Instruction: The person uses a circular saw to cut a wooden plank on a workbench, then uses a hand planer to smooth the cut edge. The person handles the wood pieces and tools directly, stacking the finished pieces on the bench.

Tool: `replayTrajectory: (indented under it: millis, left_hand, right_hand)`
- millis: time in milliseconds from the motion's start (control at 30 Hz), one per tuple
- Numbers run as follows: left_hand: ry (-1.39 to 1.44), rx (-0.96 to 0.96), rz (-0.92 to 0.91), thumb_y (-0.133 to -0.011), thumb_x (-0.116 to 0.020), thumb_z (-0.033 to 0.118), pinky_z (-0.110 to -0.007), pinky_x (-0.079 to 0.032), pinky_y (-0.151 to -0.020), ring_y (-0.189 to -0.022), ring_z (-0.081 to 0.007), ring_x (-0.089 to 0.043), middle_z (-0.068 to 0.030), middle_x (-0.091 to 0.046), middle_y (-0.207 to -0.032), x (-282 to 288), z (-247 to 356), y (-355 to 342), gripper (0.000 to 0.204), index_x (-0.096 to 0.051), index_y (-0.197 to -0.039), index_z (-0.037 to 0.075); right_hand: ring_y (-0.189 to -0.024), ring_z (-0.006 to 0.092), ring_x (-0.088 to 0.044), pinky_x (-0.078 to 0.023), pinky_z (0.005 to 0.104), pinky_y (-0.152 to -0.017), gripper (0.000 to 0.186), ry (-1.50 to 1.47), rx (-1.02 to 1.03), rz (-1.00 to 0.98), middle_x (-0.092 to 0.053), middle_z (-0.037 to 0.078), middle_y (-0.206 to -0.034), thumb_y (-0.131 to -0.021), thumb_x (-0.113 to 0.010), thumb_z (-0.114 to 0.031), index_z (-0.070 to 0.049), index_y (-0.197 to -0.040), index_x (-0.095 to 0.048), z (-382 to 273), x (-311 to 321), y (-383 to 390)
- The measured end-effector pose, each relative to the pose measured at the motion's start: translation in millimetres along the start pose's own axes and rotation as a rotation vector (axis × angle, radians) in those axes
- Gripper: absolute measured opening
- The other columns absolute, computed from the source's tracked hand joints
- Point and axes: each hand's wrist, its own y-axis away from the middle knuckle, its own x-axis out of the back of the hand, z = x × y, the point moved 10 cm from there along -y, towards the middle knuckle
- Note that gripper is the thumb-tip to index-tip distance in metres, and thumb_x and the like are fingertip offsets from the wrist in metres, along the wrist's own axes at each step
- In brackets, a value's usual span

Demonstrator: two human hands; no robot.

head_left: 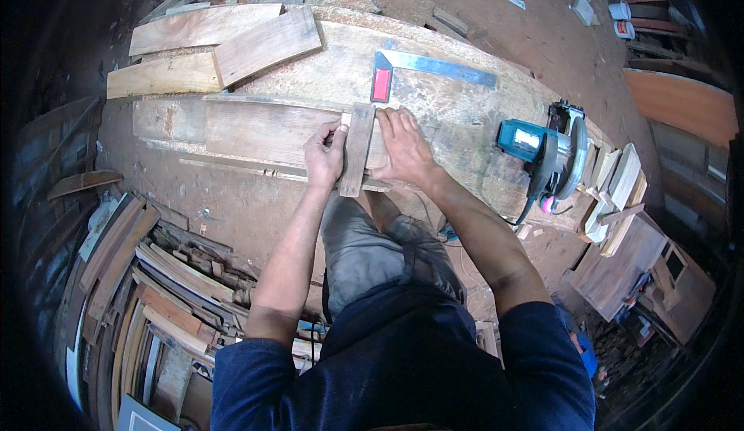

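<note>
A short dark wooden strip (pixel 358 152) lies crosswise over a long brown board (pixel 267 132) on the workbench, its near end sticking out past the board's front edge. My left hand (pixel 325 154) is at the strip's left side, thumb and fingers curled together in a pinch. Something small and pale shows at its fingertips, too small to make out. On the strip's right side my right hand (pixel 404 148) lies flat on the board, fingers stretched out and touching the strip's edge. Just beyond it rests a try square (pixel 438 67) with a red-faced handle.
A teal circular saw (pixel 539 148) stands at the bench's right, its cable hanging off the front edge. Loose planks (pixel 267 43) lie at the back left of the workbench (pixel 457 117). Stacked timber (pixel 167 299) fills the floor at lower left; wood offcuts (pixel 616 187) sit beyond the saw.
</note>
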Motion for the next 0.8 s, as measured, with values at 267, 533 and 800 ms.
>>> replayTrajectory:
  millis: [267,533,800]
  left_hand:
    - [-0.245,-0.378,0.187,-0.096,-0.067,0.012,-0.035,-0.055,-0.086,-0.097,-0.0301,-0.073,-0.0194,-0.074,-0.104,6,53,18,0.027,-0.073,-0.121,0.005]
    - [-0.197,0.016,0.089,-0.094,-0.071,0.023,-0.035,-0.053,-0.066,-0.068,-0.0217,-0.07,-0.0172,-0.074,-0.078,10,15,7,0.023,-0.078,-0.104,0.003]
    - [-0.095,-0.043,-0.036,-0.1,-0.065,0.023,-0.03,-0.051,-0.065,-0.068,-0.0104,-0.062,-0.0088,-0.073,-0.076,9,-9,-3,0.026,-0.078,-0.102,0.001]
  right_hand:
    - [-0.136,0.0411,-0.041,-0.025,0.0473,-0.124,0.127,-0.059,-0.006,0.039,-0.045,0.026,-0.139,-0.053,-0.087,-0.055,0.01,-0.148,-0.032,6,-2,0]
    - [-0.144,0.0409,-0.034,-0.014,0.0521,-0.126,0.127,-0.044,-0.067,0.008,-0.039,0.026,-0.149,-0.057,-0.086,-0.057,0.009,-0.15,-0.03,5,-1,7]
    - [-0.145,0.0426,-0.033,-0.024,0.0492,-0.122,0.095,-0.589,-0.642,0.441,-0.035,0.03,-0.155,-0.082,-0.082,-0.039,0.01,-0.148,-0.035,51,-13,162]
